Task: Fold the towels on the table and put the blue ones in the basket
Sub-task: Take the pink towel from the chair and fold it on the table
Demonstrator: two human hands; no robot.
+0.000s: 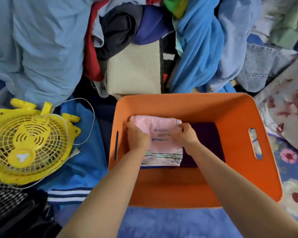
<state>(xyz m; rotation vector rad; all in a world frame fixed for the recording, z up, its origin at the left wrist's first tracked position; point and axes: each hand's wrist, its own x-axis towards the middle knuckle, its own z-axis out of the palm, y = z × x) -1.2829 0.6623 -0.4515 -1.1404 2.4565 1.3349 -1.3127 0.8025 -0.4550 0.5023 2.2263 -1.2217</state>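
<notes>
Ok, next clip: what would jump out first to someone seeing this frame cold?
The big orange basket at centre, with both hands inside it: the left hand and right hand grip a folded pink towel lying beside a dark purple cloth. Next, the bright yellow fan lying at the left, and the heap of mostly blue laundry piled behind the basket.

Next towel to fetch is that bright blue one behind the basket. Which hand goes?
Probably the right hand: the bright blue towel lies beyond the orange basket's far right side. The left hand sits farther left. Both hold the pink towel.
</notes>
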